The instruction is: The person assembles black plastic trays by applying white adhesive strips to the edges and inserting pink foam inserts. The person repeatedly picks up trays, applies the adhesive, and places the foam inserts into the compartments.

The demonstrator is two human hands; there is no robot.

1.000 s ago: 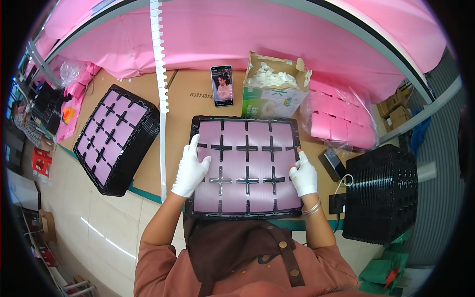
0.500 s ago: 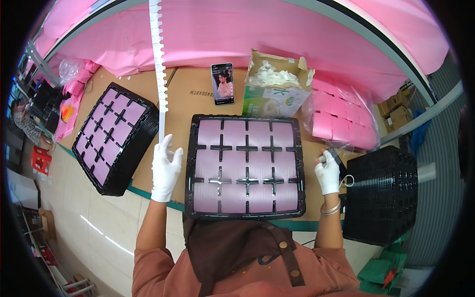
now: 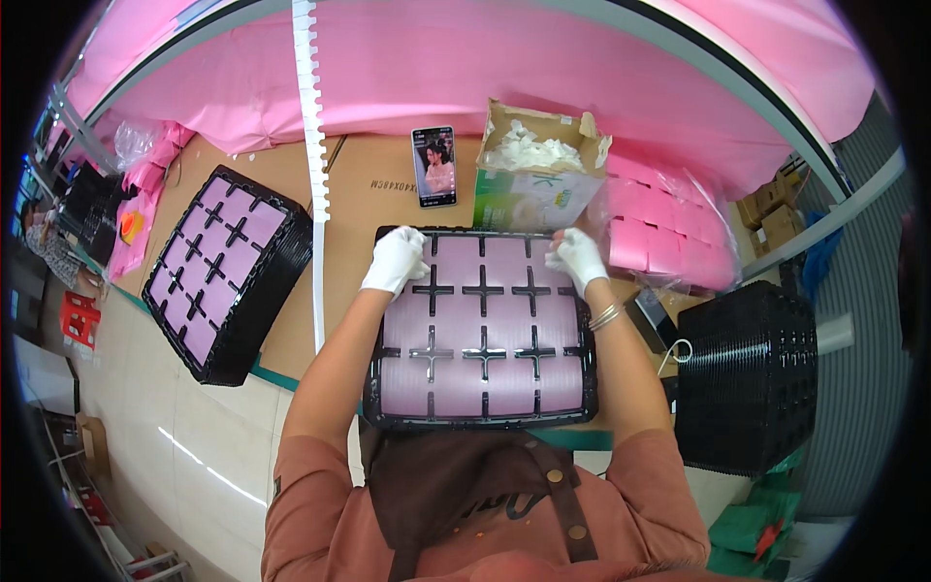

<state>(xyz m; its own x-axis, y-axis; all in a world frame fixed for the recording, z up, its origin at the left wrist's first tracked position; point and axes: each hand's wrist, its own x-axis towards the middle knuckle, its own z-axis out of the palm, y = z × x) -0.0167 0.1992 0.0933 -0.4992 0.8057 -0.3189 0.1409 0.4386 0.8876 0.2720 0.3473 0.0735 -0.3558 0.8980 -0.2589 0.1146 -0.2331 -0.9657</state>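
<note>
In front of me lies a stack of black plastic frames (image 3: 370,396), topped with lilac sheets (image 3: 456,325) that show between black cross-shaped bars. My left hand (image 3: 398,262), in a white glove, is at the stack's far left corner with its fingers curled. At the far right corner is my right hand (image 3: 579,260), gloved too, its thumb and fingers pinched together over the edge. What either hand grips is too small to make out. A long white notched strip (image 3: 312,145) hangs down to the left of the stack.
A similar stack (image 3: 228,267) lies tilted at left, and a tall black stack (image 3: 747,373) stands at right. Behind are a phone (image 3: 434,165), an open carton (image 3: 538,194) of white scraps, and pink pieces in clear plastic (image 3: 669,228). A small dark box (image 3: 652,320) sits at right.
Both hands have come inward and away from me, from beside the stack to its far corners. My left hand has left the white strip. My right hand has left the small dark box.
</note>
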